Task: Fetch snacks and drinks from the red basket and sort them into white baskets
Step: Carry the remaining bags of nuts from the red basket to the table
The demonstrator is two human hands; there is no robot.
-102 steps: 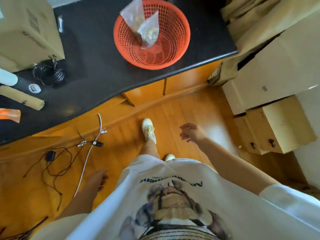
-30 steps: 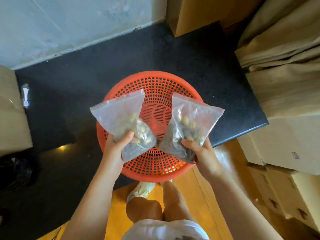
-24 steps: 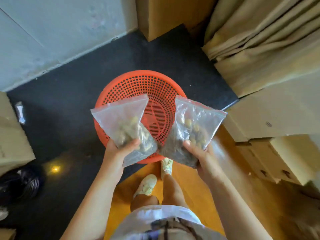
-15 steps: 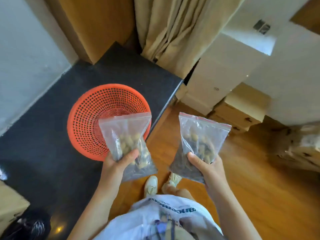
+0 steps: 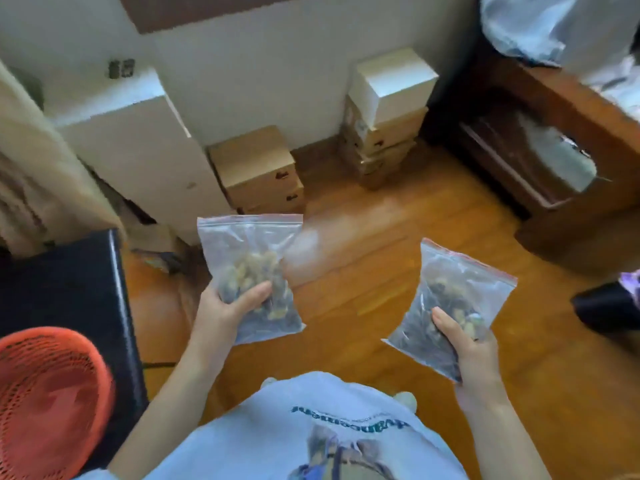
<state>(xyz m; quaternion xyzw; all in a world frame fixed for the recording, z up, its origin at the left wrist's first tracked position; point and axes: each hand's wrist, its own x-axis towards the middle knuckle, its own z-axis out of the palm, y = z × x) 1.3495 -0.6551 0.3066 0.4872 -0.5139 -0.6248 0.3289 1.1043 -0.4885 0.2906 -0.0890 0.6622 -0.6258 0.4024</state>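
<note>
My left hand (image 5: pixel 221 315) grips a clear zip bag of pale snacks (image 5: pixel 247 258) by its lower part, thumb across the front. My right hand (image 5: pixel 465 348) holds a second clear zip bag of darker mixed snacks (image 5: pixel 457 292) the same way. Both bags hang upright over the wooden floor in front of me. The red mesh basket (image 5: pixel 52 393) sits on the black counter (image 5: pixel 62 282) at the lower left, behind my left arm, with nothing visible inside it. No white basket is in view.
Cardboard boxes (image 5: pixel 259 168) are stacked against the white wall ahead, with a taller stack (image 5: pixel 384 119) to the right. A dark wooden cabinet (image 5: pixel 540 147) stands at the right. A black object (image 5: pixel 602 310) lies on the floor at the right edge. Beige curtain (image 5: pixel 31 168) hangs left.
I lifted both bags out of the red basket and turned right, away from the counter. The basket has slid to the lower left of view; the room's floor and boxes now lie ahead.
</note>
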